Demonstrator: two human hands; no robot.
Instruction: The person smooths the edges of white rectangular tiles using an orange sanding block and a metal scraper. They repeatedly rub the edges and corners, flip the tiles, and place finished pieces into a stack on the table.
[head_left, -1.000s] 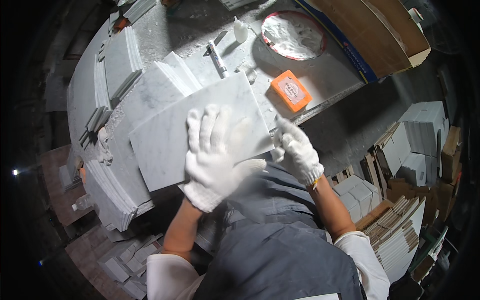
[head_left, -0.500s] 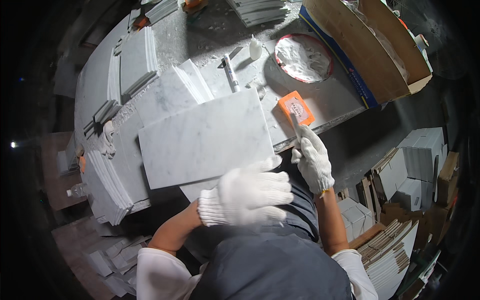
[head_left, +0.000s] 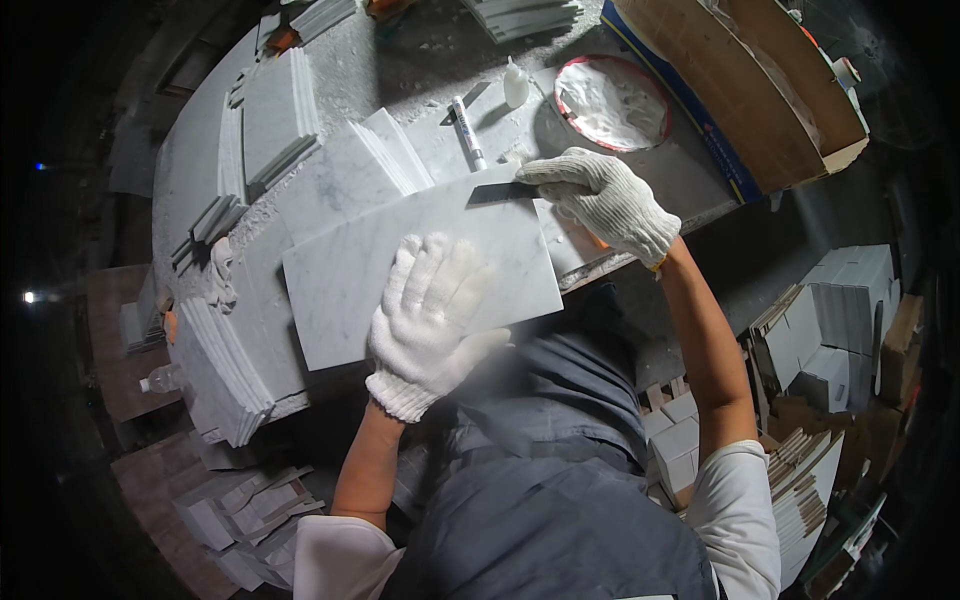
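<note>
I have the marble slab [head_left: 520, 265] at eleven o'clock. My right grip [head_left: 608, 197], closed on a dark blade [head_left: 497, 194], has swung over its one o'clock corner; my left grip [head_left: 428, 312], open and empty, has returned flat, presumably steadying it.

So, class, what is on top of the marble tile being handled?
The gloved left hand rests on the tile; a dark blade, gripped by the gloved right hand, overlaps its upper right. Marble beneath them cannot be seen.
</note>
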